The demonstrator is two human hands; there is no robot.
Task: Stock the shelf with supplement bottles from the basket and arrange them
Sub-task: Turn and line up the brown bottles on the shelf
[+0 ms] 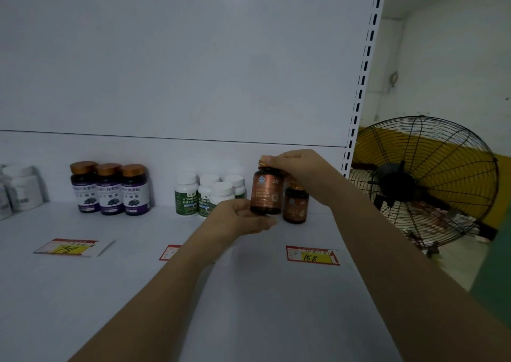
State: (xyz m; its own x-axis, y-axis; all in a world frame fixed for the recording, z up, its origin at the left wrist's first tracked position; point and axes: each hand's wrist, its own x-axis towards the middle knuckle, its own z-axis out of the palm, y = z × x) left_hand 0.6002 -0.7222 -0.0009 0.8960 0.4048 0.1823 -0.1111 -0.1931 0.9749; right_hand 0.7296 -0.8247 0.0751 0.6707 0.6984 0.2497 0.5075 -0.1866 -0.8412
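Both arms are stretching forward over the shelf [249, 292], the left hand [243, 219] cupping a brown bottle [266, 192] under its base and the right hand [293, 165] pinching its cap [262, 164] from above, each grip clamped on it, just beside a second brown bottle [296, 206].

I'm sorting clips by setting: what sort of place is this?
Probably a shop or pharmacy: a white retail shelf with a slotted upright, purple-labelled bottles and white-capped bottles grouped by kind, and a price tag marked 158. The left hand and right hand hold a brown bottle.
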